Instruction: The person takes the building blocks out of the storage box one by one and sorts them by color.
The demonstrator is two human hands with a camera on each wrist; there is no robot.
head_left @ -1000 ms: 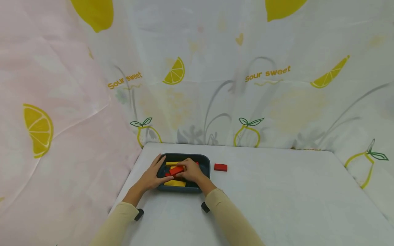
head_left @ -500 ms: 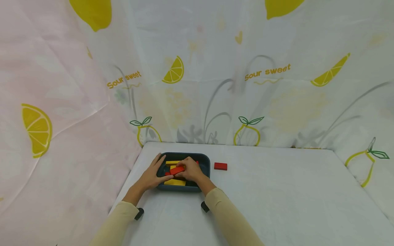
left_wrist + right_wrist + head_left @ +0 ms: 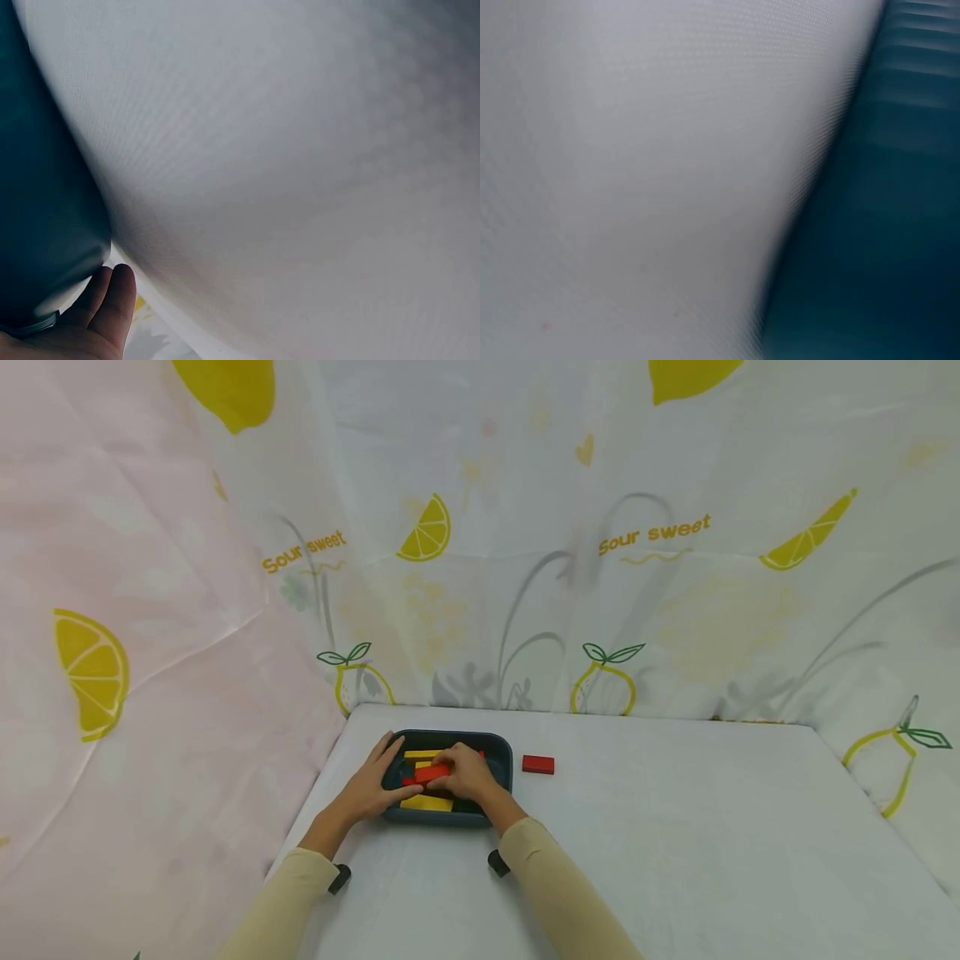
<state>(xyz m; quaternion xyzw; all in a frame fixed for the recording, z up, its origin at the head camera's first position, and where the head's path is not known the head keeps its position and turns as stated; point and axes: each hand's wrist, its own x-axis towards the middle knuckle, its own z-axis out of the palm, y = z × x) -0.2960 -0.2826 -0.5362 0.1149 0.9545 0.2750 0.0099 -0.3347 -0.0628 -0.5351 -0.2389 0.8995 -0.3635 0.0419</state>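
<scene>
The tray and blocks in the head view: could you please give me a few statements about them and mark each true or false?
1. The right hand holds a red block over the tray. True.
2. The left hand grips a yellow block. False: it rests on the tray's left rim with its fingers fairly straight and holds no block.
3. A second red block lies on the table, right of the tray. True.
4. The tray holds only red blocks. False: yellow blocks lie in it too.
5. The tray sits at the table's right edge. False: it sits near the back left corner.
</scene>
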